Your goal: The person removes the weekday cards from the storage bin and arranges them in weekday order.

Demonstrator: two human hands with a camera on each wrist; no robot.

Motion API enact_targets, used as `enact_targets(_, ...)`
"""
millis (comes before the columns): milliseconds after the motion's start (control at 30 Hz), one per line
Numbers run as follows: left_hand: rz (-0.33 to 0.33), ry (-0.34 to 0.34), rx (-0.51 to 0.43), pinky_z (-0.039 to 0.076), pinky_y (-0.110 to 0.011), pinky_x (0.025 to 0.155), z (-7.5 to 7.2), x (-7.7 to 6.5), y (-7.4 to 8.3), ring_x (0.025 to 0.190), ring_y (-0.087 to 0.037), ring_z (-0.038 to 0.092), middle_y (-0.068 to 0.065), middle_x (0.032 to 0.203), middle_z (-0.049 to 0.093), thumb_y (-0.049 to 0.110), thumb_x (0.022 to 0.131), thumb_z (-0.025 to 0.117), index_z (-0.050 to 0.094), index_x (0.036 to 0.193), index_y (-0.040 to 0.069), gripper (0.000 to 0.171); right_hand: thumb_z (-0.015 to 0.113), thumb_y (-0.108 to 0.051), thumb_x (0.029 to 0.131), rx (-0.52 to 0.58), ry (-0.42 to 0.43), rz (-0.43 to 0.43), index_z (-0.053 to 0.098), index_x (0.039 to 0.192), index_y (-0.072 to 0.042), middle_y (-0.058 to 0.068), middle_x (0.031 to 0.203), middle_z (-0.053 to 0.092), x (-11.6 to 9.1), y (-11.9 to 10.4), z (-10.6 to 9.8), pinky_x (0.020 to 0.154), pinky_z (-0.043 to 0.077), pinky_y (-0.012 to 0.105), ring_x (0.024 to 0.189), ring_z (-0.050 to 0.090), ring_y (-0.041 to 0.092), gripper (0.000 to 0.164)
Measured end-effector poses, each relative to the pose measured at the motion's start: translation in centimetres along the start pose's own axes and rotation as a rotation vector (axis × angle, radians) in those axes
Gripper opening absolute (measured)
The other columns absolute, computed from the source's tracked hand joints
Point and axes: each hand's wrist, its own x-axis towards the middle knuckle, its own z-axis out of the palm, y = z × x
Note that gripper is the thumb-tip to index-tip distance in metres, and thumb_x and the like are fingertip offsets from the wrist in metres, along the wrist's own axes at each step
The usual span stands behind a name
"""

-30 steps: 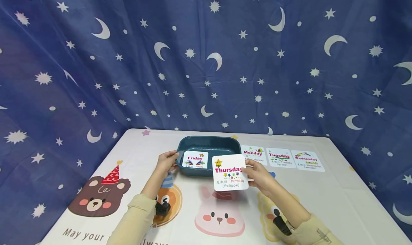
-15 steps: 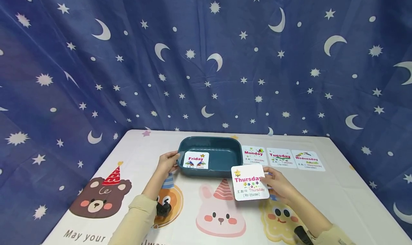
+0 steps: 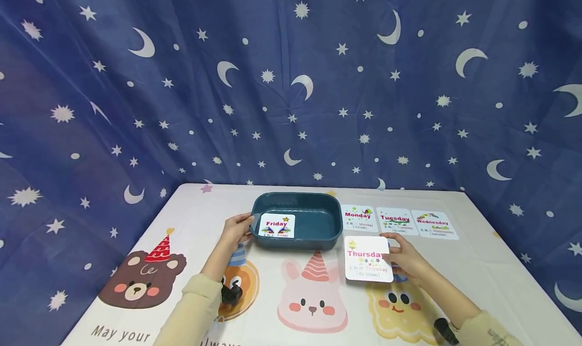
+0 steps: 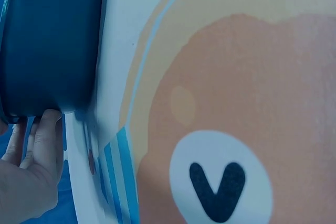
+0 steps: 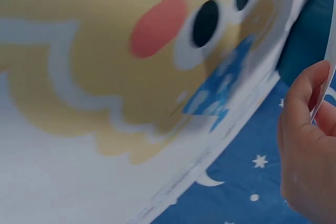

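My right hand (image 3: 406,257) pinches the right edge of a white Thursday card (image 3: 365,262), holding it over the table just below the Monday card (image 3: 359,219). In the right wrist view the card (image 5: 329,61) shows edge-on between thumb and fingers. At the left end of a dark teal plastic tray (image 3: 318,226), my left hand (image 3: 236,229) grips the rim. The left wrist view has those fingers (image 4: 48,135) against the tray's end wall (image 4: 52,51). Inside the tray, at its left, lies a Friday card (image 3: 277,226).
A Tuesday card (image 3: 397,222) and a Wednesday card (image 3: 434,226) continue the row right of Monday. The tablecloth (image 3: 313,305) carries printed animal faces. Behind the table hangs a blue curtain (image 3: 254,98) with moons and stars.
My right hand has carried the Thursday card from in front of the tray to the right and lower, below the Monday card. The left hand and tray stay in place.
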Motion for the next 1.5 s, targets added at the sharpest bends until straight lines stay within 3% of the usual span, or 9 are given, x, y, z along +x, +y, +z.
enact_targets(400, 0.016, 0.002, -0.014, 0.058, -0.030, 0.079, 0.1, 0.2, -0.1, 0.084, -0.013, 0.064, -0.024, 0.128, 0.054, 0.017, 0.095, 0.054, 0.049, 0.134, 0.000, 0.043, 0.051, 0.007, 0.084, -0.077, 0.082, 0.073, 0.020, 0.140, 0.008, 0.016, 0.096, 0.062, 3.2, 1.0, -0.3, 0.065, 0.058, 0.033, 0.073, 0.064, 0.016, 0.063)
enact_targets(567, -0.010, 0.007, -0.017, 0.058, -0.031, 0.080, 0.0, 0.0, -0.3, 0.092, -0.018, 0.065, -0.025, 0.129, 0.053, 0.017, 0.096, 0.054, 0.048, 0.134, 0.000, 0.043, 0.050, 0.006, 0.082, -0.113, 0.104, 0.083, 0.023, 0.137, 0.011, 0.022, 0.099, 0.061, 4.2, 1.4, -0.1, 0.062, 0.057, 0.030, 0.072, 0.064, 0.015, 0.061)
enact_targets(633, -0.019, 0.011, -0.015, 0.059, -0.029, 0.077, 0.0, -0.1, -0.3, 0.096, -0.021, 0.065, -0.025, 0.128, 0.054, 0.017, 0.096, 0.054, 0.048, 0.134, 0.000, 0.042, 0.052, 0.005, 0.083, -0.152, 0.124, 0.094, 0.027, 0.134, 0.011, 0.025, 0.102, 0.059, 4.6, 1.5, 0.1, 0.063, 0.056, 0.030, 0.074, 0.064, 0.018, 0.058)
enact_targets(767, -0.008, 0.006, -0.012, 0.059, -0.026, 0.072, 0.0, 0.0, -0.2, 0.097, -0.024, 0.065, -0.025, 0.127, 0.054, 0.018, 0.095, 0.054, 0.049, 0.134, 0.000, 0.043, 0.063, -0.001, 0.082, -0.391, 0.212, 0.074, 0.039, 0.124, 0.009, 0.030, 0.111, 0.054, 5.5, 1.3, 0.2, 0.070, 0.054, 0.033, 0.089, 0.060, 0.029, 0.050)
enact_targets(867, 0.006, -0.008, -0.014, 0.059, -0.025, 0.072, 0.0, 0.2, -0.2, 0.097, -0.024, 0.064, -0.025, 0.128, 0.053, 0.018, 0.095, 0.054, 0.047, 0.135, -0.001, 0.044, 0.070, -0.004, 0.078, -0.546, 0.255, 0.047, 0.045, 0.116, 0.009, 0.028, 0.106, 0.054, 6.1, 1.0, 0.2, 0.068, 0.053, 0.033, 0.089, 0.057, 0.032, 0.047)
enact_targets(1033, 0.006, -0.019, -0.018, 0.059, -0.027, 0.074, 0.1, 0.4, -0.3, 0.097, -0.022, 0.065, -0.025, 0.128, 0.054, 0.018, 0.095, 0.055, 0.048, 0.135, -0.001, 0.044, 0.075, -0.005, 0.075, -0.556, 0.268, 0.047, 0.046, 0.109, 0.008, 0.017, 0.085, 0.053, 6.7, 1.0, 0.0, 0.052, 0.046, 0.024, 0.071, 0.052, 0.022, 0.047)
enact_targets(1233, 0.001, -0.012, -0.012, 0.059, -0.026, 0.072, 0.0, 0.2, -0.3, 0.091, -0.018, 0.065, -0.024, 0.128, 0.054, 0.018, 0.095, 0.055, 0.048, 0.134, 0.000, 0.043, 0.076, -0.007, 0.074, -0.557, 0.291, 0.049, 0.043, 0.104, 0.008, 0.019, 0.087, 0.053, 6.9, 1.1, 0.0, 0.049, 0.048, 0.023, 0.068, 0.054, 0.021, 0.047)
enact_targets(1500, -0.001, -0.012, -0.023, 0.059, -0.025, 0.072, 0.0, 0.1, -0.1, 0.080, -0.011, 0.064, -0.022, 0.124, 0.056, 0.017, 0.095, 0.055, 0.049, 0.134, -0.001, 0.043, 0.078, -0.016, 0.075, -0.735, 0.293, 0.031, 0.044, 0.103, 0.006, 0.019, 0.087, 0.055, 6.9, 0.8, 0.7, 0.050, 0.041, 0.023, 0.068, 0.050, 0.022, 0.049)
